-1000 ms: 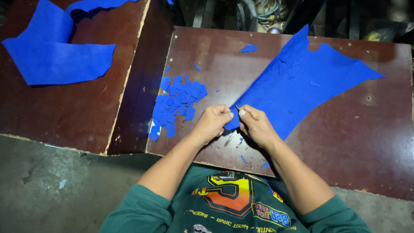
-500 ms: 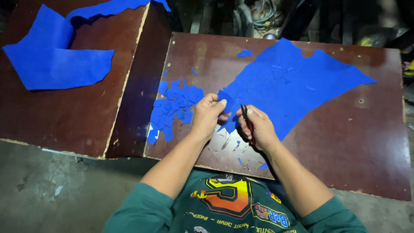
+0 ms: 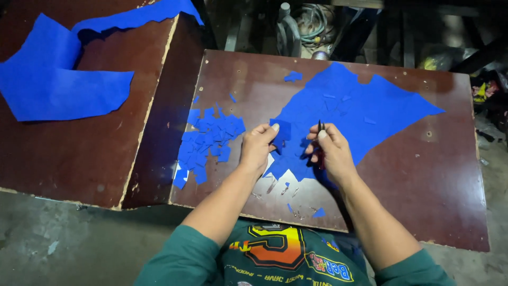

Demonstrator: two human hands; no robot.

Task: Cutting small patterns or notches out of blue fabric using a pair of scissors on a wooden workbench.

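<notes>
Two bare hands work over one dark brown table. The left hand pinches a small blue square piece between thumb and fingers. The right hand is closed around a thin dark tool — possibly scissors, though it is too hidden to tell. Both rest on one large blue sheet, flat, ragged-edged, its near edge cut in jagged points. One heap of cut blue squares lies left of the hands — too overlapped to count. A second blue sheet lies on the neighbouring table.
</notes>
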